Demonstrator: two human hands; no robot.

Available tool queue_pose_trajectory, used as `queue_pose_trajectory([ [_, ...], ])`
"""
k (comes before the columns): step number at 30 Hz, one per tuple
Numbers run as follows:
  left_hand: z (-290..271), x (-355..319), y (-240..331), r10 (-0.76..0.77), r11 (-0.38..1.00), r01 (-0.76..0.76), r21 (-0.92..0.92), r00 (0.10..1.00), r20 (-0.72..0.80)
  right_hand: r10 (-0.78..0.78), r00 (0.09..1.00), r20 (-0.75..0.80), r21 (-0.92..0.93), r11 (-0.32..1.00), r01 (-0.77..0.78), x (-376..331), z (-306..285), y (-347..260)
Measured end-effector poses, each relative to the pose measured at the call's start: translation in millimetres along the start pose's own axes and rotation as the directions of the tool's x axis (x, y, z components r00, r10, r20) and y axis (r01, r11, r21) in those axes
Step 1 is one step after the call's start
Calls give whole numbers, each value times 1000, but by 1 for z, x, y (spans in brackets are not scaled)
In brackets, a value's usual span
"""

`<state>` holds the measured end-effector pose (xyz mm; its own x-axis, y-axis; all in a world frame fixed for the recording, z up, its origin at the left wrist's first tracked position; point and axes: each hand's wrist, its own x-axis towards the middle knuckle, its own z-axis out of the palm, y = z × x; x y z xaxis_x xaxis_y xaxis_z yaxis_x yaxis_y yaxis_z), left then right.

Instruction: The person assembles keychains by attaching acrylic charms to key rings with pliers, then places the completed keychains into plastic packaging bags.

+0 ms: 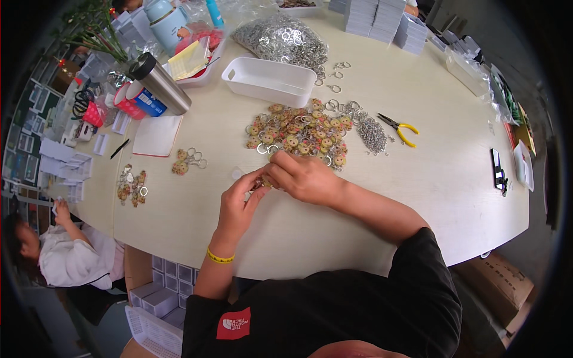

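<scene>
My left hand [237, 201] and my right hand [305, 178] meet over the pale table [358, 221], fingers pinched together. Between their fingertips is a small yellowish keychain charm [265, 182], mostly covered by the fingers. Just beyond my hands lies a heap of keychain charms [301, 134] with round faces, mixed with metal rings. To its right sit a pile of small silver chain parts [372, 135] and pliers with yellow handles [406, 132]. A smaller group of charms with rings [185, 161] lies left of my hands.
A white plastic basket [262, 89] stands behind the heap, before a clear bag of metal rings [280, 42]. At left are a steel tumbler [161, 83], a notebook [156, 136] and more charms [132, 188]. A co-worker [77, 250] sits at far left. A phone [497, 168] lies far right.
</scene>
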<state>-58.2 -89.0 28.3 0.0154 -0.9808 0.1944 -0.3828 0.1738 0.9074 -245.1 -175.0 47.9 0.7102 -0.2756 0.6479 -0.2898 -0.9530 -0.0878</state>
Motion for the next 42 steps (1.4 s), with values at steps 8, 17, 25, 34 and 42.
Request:
queue_pose_trajectory([
  [8,0,4,-6,71,997,-72,-40,997,-36,307,930,203,680,639,-360,2,6,17],
  [17,-2,4,-2,172,985,-171,36,985,-26,286,956,64,491,825,-280,-1,5,-2],
  [25,-2,-1,-4,189,981,-186,50,980,-65,119,987,106,467,870,-155,2,10,-1],
  [34,-1,3,0,144,966,-149,-210,989,-41,204,977,61,693,696,-189,-4,7,-5],
  [42,4,-1,3,211,976,-214,-44,975,-71,510,760,402,629,450,-634,4,1,-21],
])
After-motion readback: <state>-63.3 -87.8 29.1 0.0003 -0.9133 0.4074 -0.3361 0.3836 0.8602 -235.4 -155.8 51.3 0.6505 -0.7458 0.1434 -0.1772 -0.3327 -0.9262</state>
